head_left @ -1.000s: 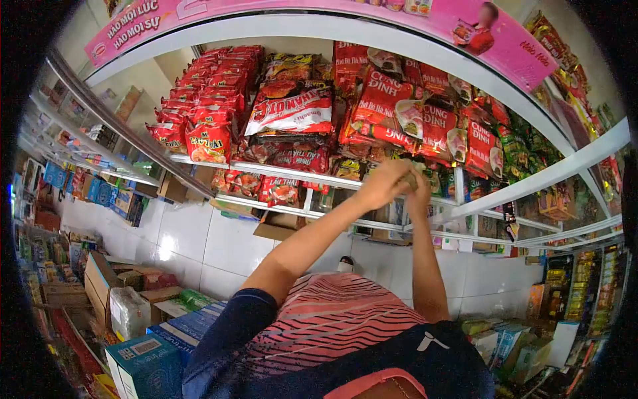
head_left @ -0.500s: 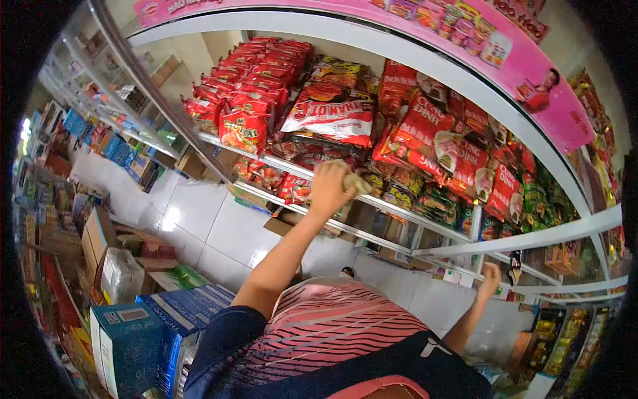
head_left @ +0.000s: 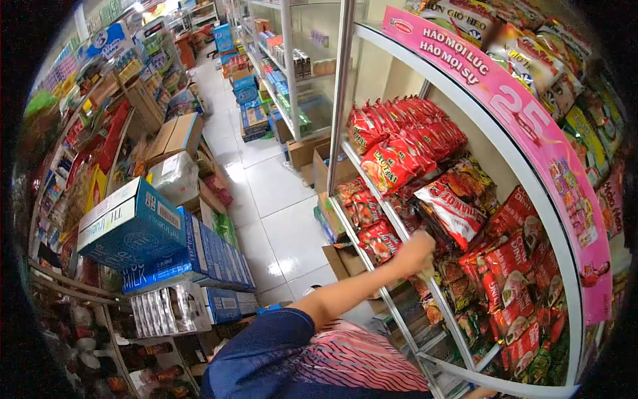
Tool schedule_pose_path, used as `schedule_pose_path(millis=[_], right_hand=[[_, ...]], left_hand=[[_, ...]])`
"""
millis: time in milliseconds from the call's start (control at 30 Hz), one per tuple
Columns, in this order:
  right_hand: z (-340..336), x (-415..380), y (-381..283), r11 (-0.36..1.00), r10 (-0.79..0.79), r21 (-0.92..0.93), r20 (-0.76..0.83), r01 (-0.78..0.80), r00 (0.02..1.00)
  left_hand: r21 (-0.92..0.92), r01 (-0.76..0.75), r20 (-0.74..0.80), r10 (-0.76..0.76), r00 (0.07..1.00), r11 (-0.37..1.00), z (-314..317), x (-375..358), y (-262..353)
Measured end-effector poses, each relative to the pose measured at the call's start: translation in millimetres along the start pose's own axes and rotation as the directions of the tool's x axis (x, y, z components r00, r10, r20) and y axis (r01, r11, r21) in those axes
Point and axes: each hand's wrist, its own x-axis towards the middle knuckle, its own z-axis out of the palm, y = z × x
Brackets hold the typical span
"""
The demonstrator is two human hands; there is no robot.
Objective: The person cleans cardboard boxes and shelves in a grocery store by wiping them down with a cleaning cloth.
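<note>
My left hand (head_left: pixel 417 253) is closed round a beige cloth (head_left: pixel 427 271), pressed on the white metal front rail (head_left: pixel 442 299) of a snack shelf. Just behind it, a red and white noodle packet (head_left: pixel 452 214) lies on the shelf beside a pile of red packets (head_left: pixel 405 147). More red packets (head_left: pixel 508 276) lie to the right of the hand. Of my right hand (head_left: pixel 483 393) only a sliver of skin shows at the bottom edge; its fingers are hidden.
On the left stand a teal carton (head_left: pixel 136 226), blue milk cartons (head_left: pixel 219 249) and an open cardboard box (head_left: pixel 174 138). A tiled aisle (head_left: pixel 282 193) runs away between shelves. A curved white frame with a pink banner (head_left: pixel 525 126) arches over the packets.
The view has swung left, bringing the aisle and cartons further in. My left hand still holds the cloth on the rail. My right hand has dropped almost out of view.
</note>
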Motion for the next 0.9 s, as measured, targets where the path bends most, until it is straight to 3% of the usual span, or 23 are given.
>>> schedule_pose_path(millis=[33,67,100,133,167,233,300,400,500,567,600,633,667,700,733,767,800,900], right_hand=[[0.6,-2.5,-1.5,1.0,-0.001,0.019,0.006,0.001,1.0],[0.4,-6.9,0.8,1.0,0.0,0.032,0.008,0.0,1.0],[-1.6,-9.7,5.8,0.999,0.0,0.052,0.012,-0.001,1.0],[-4.2,-15.4,10.3,0.998,0.005,0.067,0.009,-0.006,1.0],[-8.8,-24.6,15.2,0.997,0.018,0.071,0.013,-0.019,1.0],[-10.2,-32.7,16.8,0.992,0.039,0.118,0.01,-0.04,0.999],[-15.3,-44.1,22.3,0.986,0.079,0.149,0.002,-0.079,0.997],[-15.5,-41.9,20.3,0.969,0.163,0.189,-0.005,-0.159,0.987],[-14.5,-32.1,18.7,0.948,0.232,0.217,0.018,-0.231,0.972],[-12.6,-27.2,29.5,0.972,0.147,0.184,0.011,-0.147,0.989],[-10.8,-25.3,36.5,0.98,0.104,0.167,0.007,-0.104,0.995],[-21.4,-18.2,34.1,0.974,0.206,0.088,0.036,-0.208,0.978],[-33.1,-10.8,30.3,0.952,0.306,0.0,0.065,-0.307,0.95],[-46.5,-2.9,23.9,0.914,0.402,-0.091,0.092,-0.394,0.911],[-76.1,9.3,-15.2,0.848,0.417,-0.38,0.046,-0.37,0.908],[-88.6,15.2,-33.0,0.703,0.416,-0.634,0.0,-0.321,0.91],[-84.0,14.8,-22.4,0.703,0.416,-0.635,0.001,-0.32,0.91],[-49.7,18.3,39.9,0.733,0.267,-0.599,-0.182,-0.322,0.946]], left_hand=[[0.158,0.194,0.102,-0.212,0.972,0.968,-23.8,5.2,-6.2],[0.163,0.236,-0.017,-0.236,0.972,0.958,-18.9,-3.2,-39.4],[0.204,0.212,-0.052,-0.206,0.977,0.956,-44.1,4.7,-43.0],[0.177,0.094,-0.269,-0.044,0.962,0.98,-39.8,0.6,-61.4],[0.183,0.145,-0.156,-0.117,0.981,0.972,-47.4,2.7,-56.0],[0.245,0.177,-0.22,-0.123,0.968,0.953,-26.0,-0.5,-49.3],[0.285,0.145,-0.16,-0.102,0.982,0.948,-5.1,1.5,-16.9],[0.096,-0.03,0.091,0.021,0.996,0.995,30.2,-2.7,41.7],[0.008,-0.227,0.234,0.219,0.947,0.974,51.6,-12.7,77.6],[-0.072,-0.145,0.299,0.16,0.941,0.987,55.4,-10.3,55.8],[-0.022,-0.114,0.33,0.115,0.937,0.993,39.5,-4.0,47.8],[-0.035,-0.133,0.265,0.137,0.954,0.991,30.9,-0.8,27.8],[0.081,-0.06,0.307,0.032,0.951,0.995,16.7,-0.1,7.8],[0.136,0.027,0.212,-0.056,0.976,0.99,3.4,5.8,-5.7],[0.291,-0.043,0.102,0.014,0.995,0.956,-6.7,8.4,-26.2],[0.289,0.022,0.057,-0.04,0.998,0.957,-16.9,12.8,-41.4],[0.261,0.119,0.06,-0.139,0.989,0.958,-27.1,15.6,-45.0],[0.385,0.167,-0.04,-0.164,0.986,0.908,-11.4,16.2,-35.5]])
